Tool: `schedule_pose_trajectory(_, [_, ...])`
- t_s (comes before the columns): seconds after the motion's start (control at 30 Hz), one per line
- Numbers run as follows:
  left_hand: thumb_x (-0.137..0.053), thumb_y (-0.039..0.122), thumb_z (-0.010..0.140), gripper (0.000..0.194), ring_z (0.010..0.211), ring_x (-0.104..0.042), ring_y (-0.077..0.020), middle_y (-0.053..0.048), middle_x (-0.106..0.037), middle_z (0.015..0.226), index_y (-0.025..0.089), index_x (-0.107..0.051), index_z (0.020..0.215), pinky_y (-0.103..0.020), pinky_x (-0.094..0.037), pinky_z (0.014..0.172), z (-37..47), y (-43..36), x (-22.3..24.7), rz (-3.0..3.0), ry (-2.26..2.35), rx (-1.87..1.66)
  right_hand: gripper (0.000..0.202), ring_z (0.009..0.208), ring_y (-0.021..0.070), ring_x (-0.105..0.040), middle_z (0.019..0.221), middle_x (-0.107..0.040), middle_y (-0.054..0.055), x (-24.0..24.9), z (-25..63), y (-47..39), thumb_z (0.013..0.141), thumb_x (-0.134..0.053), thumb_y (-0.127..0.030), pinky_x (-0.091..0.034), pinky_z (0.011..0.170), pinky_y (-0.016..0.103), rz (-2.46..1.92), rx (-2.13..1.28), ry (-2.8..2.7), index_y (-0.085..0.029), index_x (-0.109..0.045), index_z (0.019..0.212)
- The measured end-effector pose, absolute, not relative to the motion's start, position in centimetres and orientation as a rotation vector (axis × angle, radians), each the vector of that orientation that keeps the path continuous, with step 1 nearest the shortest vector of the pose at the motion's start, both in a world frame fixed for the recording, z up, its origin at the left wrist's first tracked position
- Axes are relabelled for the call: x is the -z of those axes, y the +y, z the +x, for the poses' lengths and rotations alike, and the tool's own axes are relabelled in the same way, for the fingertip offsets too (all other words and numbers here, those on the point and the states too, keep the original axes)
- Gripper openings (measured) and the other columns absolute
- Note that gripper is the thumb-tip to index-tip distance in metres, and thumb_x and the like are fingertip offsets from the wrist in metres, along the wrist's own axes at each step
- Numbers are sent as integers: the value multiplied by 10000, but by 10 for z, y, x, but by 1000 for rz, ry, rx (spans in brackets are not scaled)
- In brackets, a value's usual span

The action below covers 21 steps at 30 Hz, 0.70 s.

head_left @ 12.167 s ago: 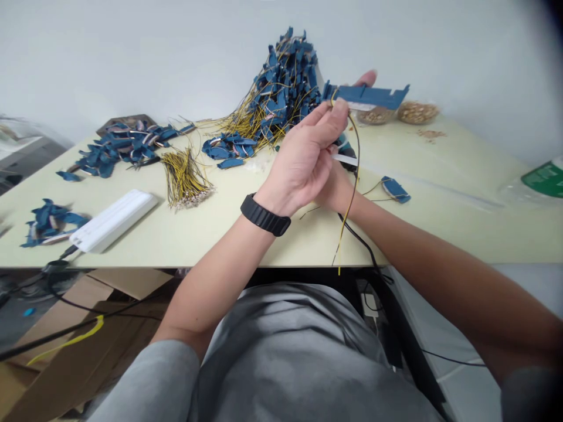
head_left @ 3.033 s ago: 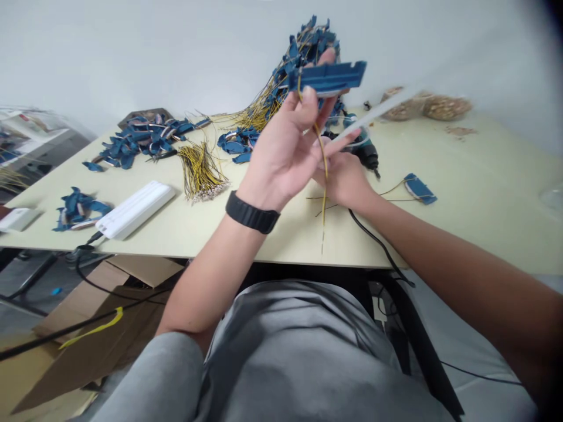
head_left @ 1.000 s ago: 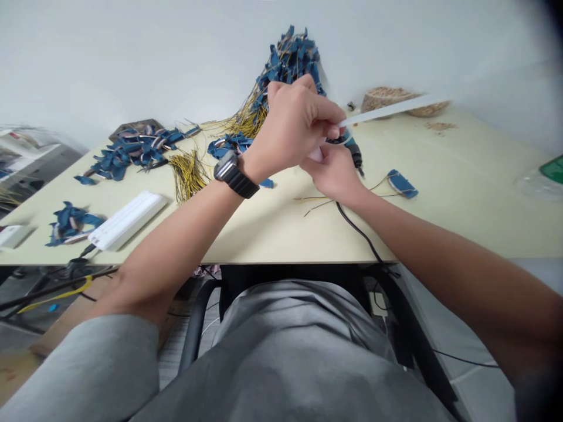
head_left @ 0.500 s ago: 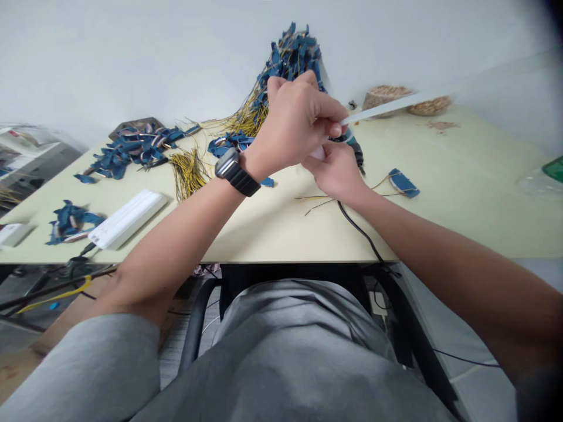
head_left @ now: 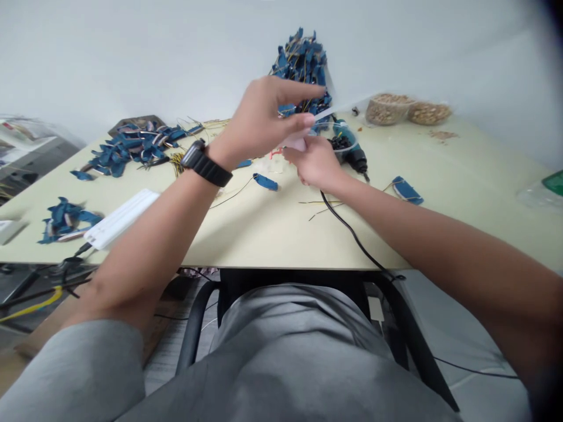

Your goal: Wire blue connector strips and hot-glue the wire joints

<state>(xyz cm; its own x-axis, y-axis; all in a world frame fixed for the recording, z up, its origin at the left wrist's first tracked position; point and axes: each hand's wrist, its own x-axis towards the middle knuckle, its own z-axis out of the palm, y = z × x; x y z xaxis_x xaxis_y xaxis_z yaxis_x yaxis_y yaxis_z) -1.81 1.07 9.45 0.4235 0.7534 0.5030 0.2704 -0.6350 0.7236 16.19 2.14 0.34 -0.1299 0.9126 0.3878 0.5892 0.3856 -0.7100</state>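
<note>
My left hand (head_left: 268,114), with a black watch on the wrist, is raised over the table, thumb and index finger spread apart. Its thumb tip is beside a translucent white strip (head_left: 328,112), which slants up to the right and blurs. Just below, my right hand (head_left: 317,161) is closed around a pale object (head_left: 295,142), mostly hidden by the fingers. A black cable (head_left: 347,225) runs from beneath that hand to the table's front edge. Near the hands lie a small blue piece (head_left: 266,182) with a thin wire and a round clear container (head_left: 345,136) of black parts.
Blue wired pieces form a tall heap (head_left: 301,61) at the back and a pile (head_left: 132,146) at left. A white box (head_left: 123,218) is near my left forearm. A teal-and-black tool (head_left: 357,157), two tubs (head_left: 387,109) and another blue piece (head_left: 407,190) are right.
My left hand has moved left, and its thumb and index finger have parted from their pinch on the strip. My right hand has shifted left, uncovering the container and teal tool.
</note>
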Motion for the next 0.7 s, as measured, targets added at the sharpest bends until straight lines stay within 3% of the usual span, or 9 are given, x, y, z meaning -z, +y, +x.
schedule_pose_trajectory(0.03, [-929, 302, 1054, 165, 1707, -728, -344, 18, -919, 1569, 324, -1001, 1200, -455, -505, 1538, -30, 11, -93, 2148, 896, -1203, 181, 1022, 377, -853, 884, -759, 118, -3, 158, 25, 1095, -738, -295, -707, 883, 475, -1318, -543, -1811, -261, -710, 920])
schedule_pose_trajectory(0.13, [-961, 451, 1031, 150, 1530, -805, -338, 22, -949, 1449, 400, -980, 1172, -426, -561, 1454, -68, 25, -76, 2036, 1109, -1326, 246, 784, 343, -792, 776, -718, 106, 4, 153, 34, 1105, -752, -360, -687, 736, 492, -1363, -674, -1766, -276, -712, 878])
schedule_pose_trajectory(0.23, [-940, 614, 1061, 335, 1383, -759, -308, -13, -976, 1320, 285, -953, 1125, -460, -551, 1392, -100, 48, -50, 2072, 1412, -1234, 243, 678, 316, -734, 737, -704, 100, 11, 154, 37, 1095, -765, -387, -671, 665, 491, -1355, -724, -1740, -282, -723, 880])
schedule_pose_trajectory(0.37, [-792, 459, 1099, 300, 1152, -736, -238, -19, -943, 1195, 216, -941, 1189, -483, -593, 1230, -120, 66, -23, 2186, 1667, -931, 273, 610, 270, -674, 697, -672, 94, 10, 155, 35, 1062, -777, -363, -596, 567, 413, -1348, -793, -1687, -279, -673, 823])
schedule_pose_trajectory(0.5, [-786, 379, 1005, 208, 1065, -785, -292, -70, -928, 1109, 258, -942, 1070, -513, -614, 1117, -126, 67, -14, 2263, 1656, -815, 224, 600, 251, -650, 707, -677, 89, 6, 156, 32, 1037, -810, -354, -554, 532, 386, -1371, -809, -1640, -270, -696, 863])
schedule_pose_trajectory(0.6, [-868, 502, 986, 253, 1119, -810, -337, -94, -932, 1163, 274, -922, 1082, -523, -615, 1096, -127, 63, -14, 2357, 1641, -658, 197, 623, 268, -676, 698, -665, 82, 6, 158, 30, 1045, -822, -358, -597, 582, 415, -1395, -809, -1642, -261, -736, 896])
schedule_pose_trajectory(0.7, [-938, 699, 945, 453, 1180, -821, -383, -108, -914, 1153, 265, -885, 1062, -544, -603, 1115, -120, 54, -14, 2373, 1727, -542, 233, 625, 274, -689, 683, -658, 76, 4, 159, 26, 1067, -819, -358, -622, 611, 433, -1418, -811, -1657, -268, -728, 872])
